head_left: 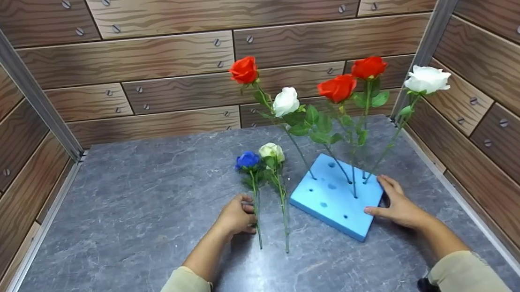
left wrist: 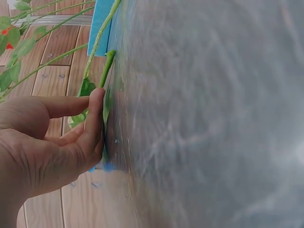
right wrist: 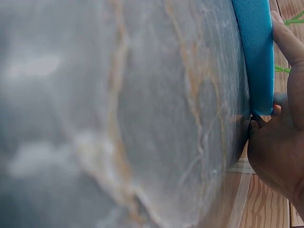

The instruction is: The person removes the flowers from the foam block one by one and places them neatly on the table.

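A blue artificial rose (head_left: 247,160) lies on the grey table, its stem running toward the person. My left hand (head_left: 238,216) pinches that stem near its lower half; in the left wrist view, thumb and fingertips meet around the green stem (left wrist: 108,66) close to the tabletop. Just right of it lies a cream rose (head_left: 271,152). My right hand (head_left: 399,209) grips the right corner of a light blue foam block (head_left: 326,206), thumb on top and fingers along the side. Three red roses (head_left: 338,88) and two white roses (head_left: 426,78) stand in the block, leaning various ways.
Several bare holes (head_left: 323,205) show in the block's top. Wood-patterned walls (head_left: 148,57) enclose the table (head_left: 120,214) at the back and both sides, with metal strips (head_left: 29,251) along the side edges.
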The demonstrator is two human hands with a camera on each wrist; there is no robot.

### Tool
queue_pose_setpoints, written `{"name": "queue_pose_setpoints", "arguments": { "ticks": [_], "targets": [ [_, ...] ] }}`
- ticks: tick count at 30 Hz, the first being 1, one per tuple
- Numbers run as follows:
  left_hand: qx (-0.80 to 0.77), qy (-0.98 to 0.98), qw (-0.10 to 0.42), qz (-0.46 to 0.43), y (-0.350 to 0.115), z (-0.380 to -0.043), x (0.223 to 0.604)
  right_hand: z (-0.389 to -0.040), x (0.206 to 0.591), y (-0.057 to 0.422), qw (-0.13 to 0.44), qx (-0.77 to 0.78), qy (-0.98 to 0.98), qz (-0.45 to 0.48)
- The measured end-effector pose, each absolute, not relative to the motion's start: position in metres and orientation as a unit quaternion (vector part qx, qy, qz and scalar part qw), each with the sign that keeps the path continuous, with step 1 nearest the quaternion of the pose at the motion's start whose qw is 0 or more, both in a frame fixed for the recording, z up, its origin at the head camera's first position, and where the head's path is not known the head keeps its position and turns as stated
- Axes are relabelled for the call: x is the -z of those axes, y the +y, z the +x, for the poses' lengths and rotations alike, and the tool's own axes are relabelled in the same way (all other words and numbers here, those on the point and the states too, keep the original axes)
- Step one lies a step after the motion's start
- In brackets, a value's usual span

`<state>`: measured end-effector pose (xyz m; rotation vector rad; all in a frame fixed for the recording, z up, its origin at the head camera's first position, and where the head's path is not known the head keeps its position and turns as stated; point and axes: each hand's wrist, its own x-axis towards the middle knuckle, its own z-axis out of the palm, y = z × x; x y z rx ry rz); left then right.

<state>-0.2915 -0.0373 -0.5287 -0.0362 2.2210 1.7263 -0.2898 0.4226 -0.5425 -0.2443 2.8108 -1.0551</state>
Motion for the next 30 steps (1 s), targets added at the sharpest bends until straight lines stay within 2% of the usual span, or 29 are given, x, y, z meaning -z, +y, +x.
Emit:
{"name": "queue_pose_setpoints", "arguments": {
  "ticks": [16, 30],
  "targets": [
    [-0.593, 0.801, 0.059, 0.048, -0.029, -0.298, 0.524, -0.29, 0.542, 0.424, 0.063, 0.34, 0.934, -0.087],
    [-0.641, 0.763, 0.003, 0.081, 0.001, -0.306, 0.516, -0.29, 0.543, 0.424, 0.065, 0.343, 0.933, -0.087]
  ]
}}
